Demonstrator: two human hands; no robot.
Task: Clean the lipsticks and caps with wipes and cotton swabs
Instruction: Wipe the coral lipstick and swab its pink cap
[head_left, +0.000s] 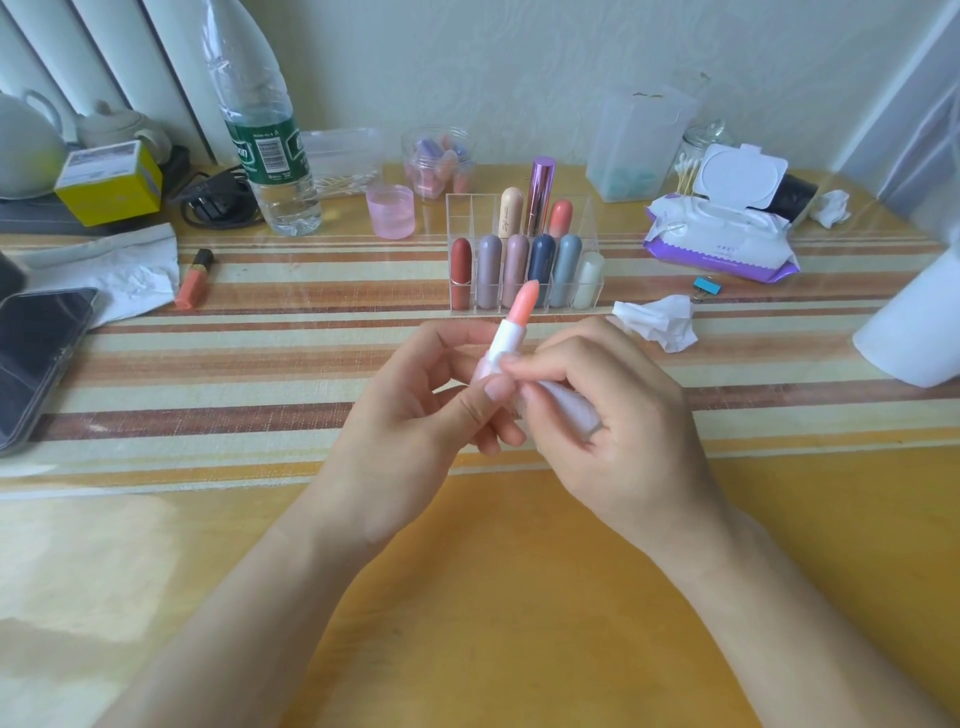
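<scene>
An uncapped lipstick (511, 327) with a peach-pink bullet and a white tube is tilted up above the table's middle. My left hand (415, 410) grips its base from the left. My right hand (618, 415) touches the tube with its fingertips and holds a whitish cap or wipe (571, 410) in its curled fingers; I cannot tell which. Behind stands a clear organiser (587, 218) holding several capped lipsticks. A wet-wipe pack (722, 244) with its lid open lies at the back right, cotton swabs (685, 174) behind it.
A crumpled wipe (660, 322) lies right of the hands, another (831, 208) further back. An orange lip tube (195, 278), white paper (119, 270) and a phone (36, 358) lie left. A water bottle (260, 130), pink jar (390, 211) and paper roll (919, 322) stand around.
</scene>
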